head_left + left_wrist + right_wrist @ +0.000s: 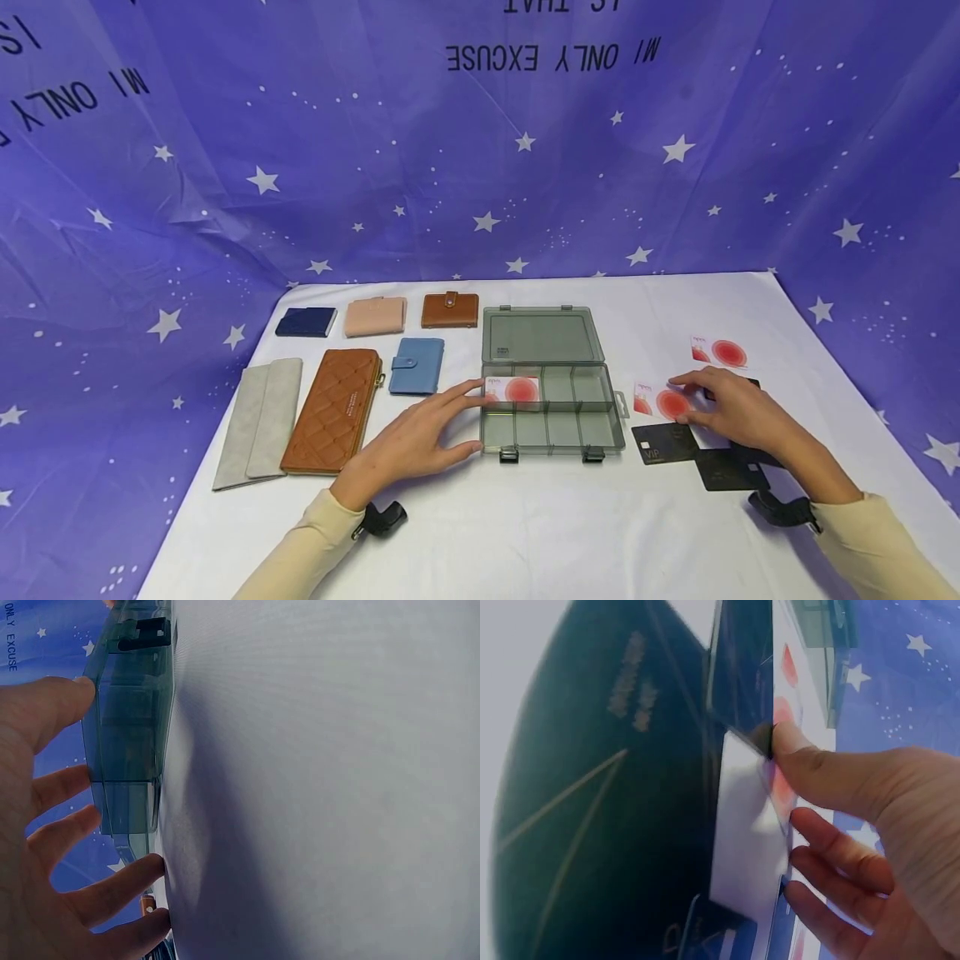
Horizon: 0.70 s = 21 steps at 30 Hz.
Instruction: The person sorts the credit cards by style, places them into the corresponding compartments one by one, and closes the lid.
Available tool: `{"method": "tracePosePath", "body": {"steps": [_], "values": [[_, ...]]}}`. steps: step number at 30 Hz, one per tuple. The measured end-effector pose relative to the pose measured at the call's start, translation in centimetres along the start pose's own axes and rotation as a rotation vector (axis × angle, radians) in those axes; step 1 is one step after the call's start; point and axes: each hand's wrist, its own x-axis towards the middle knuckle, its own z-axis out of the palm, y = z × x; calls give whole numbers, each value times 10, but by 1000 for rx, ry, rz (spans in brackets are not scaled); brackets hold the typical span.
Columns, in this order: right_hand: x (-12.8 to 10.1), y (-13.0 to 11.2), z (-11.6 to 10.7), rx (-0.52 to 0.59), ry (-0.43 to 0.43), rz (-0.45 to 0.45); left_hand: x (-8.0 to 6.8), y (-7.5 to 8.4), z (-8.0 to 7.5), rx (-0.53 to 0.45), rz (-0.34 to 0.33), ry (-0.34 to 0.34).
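Card [651, 400], white with a red disc, is lying right of the translucent compartment box [559, 387], the right hand [738, 410] pinching its edges.
Left hand [412, 440] is touching the box's left side, fingers spread wide; a matching card [513, 390] is occupying its far row; a black VIP card [671, 445] is crowding near, a quilted brown wallet [332, 412] lying left.

Head view: bright, even illumination; lettering on the backdrop [552, 57] is sharp.
Cloth [525, 533]: white, low contrast, faint soft shadows.
Left wrist view: dimmer, grey cast; broad, soft-edged shadow on the cloth near the box [127, 735].
Right wrist view: hazy; backdrop appears pale.
Near card [592, 802]: out of focus, lettering smeared, left edge bowed.
Light source: outside all views.
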Motion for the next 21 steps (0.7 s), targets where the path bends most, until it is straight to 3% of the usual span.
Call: {"method": "tracePosePath", "body": {"steps": [6, 13, 21], "values": [[8, 1, 1, 57, -10, -33, 0, 0, 0, -7, 5, 6], [17, -7, 3, -13, -42, 0, -1, 0, 0, -6, -4, 9], [21, -9, 0, 102, -99, 19, 0, 0, 0, -3, 0, 6]]}}
